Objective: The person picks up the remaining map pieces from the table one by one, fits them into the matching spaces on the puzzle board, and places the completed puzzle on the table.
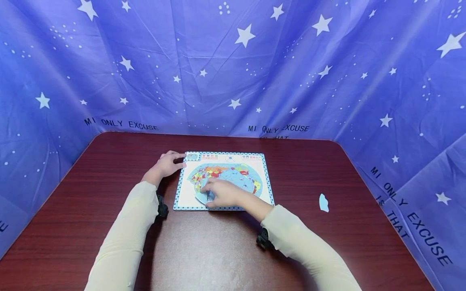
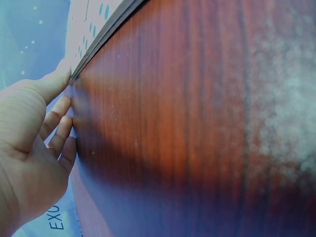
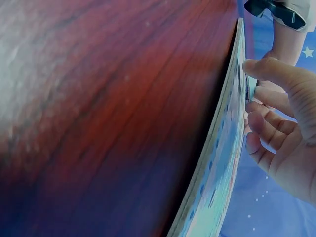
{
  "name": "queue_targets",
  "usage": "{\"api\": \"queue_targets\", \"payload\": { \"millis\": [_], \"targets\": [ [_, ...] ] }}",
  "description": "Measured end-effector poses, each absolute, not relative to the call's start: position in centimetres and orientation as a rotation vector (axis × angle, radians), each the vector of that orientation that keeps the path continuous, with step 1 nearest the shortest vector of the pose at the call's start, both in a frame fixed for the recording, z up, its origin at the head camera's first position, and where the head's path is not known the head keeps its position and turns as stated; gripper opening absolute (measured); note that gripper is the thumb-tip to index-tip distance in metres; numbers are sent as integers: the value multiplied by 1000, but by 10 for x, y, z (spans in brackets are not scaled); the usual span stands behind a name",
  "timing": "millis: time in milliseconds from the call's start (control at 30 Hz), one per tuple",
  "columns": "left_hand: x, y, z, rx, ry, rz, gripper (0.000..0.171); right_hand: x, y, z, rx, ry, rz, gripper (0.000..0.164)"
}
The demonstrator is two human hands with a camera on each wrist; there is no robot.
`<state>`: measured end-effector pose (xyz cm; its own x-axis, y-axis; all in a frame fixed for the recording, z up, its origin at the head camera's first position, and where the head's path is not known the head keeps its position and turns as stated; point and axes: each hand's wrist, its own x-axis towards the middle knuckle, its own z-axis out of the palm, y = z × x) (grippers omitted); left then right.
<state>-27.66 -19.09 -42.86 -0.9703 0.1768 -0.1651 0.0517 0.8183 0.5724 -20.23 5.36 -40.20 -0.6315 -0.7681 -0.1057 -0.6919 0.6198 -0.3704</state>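
A world map puzzle board (image 1: 183,194) with a dotted blue border lies on the table, its map mostly filled with coloured pieces. My left hand (image 1: 167,165) rests at the board's upper left edge, thumb touching it; in the left wrist view this hand (image 2: 34,123) has loosely bent fingers beside the board's corner. Over the lower left of the map, my right hand (image 1: 225,193) pinches a light blue puzzle piece (image 1: 201,197). In the right wrist view, the piece (image 3: 252,89) stands thin and tilted between thumb and fingers of the right hand (image 3: 286,113), close to the board's surface.
One loose pale blue puzzle piece (image 1: 323,203) lies on the table to the right of the board. The dark red wooden table (image 1: 218,250) is bordered by a blue star-print curtain (image 1: 204,48) at the back and sides.
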Motion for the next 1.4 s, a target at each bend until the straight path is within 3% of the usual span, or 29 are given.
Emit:
{"api": "queue_targets", "payload": {
  "millis": [1400],
  "targets": [
    [-277, -191, -430, 181, 2794, 875, 50, -205, 39, -408, -1139, 2573, -454, 36]
  ]
}}
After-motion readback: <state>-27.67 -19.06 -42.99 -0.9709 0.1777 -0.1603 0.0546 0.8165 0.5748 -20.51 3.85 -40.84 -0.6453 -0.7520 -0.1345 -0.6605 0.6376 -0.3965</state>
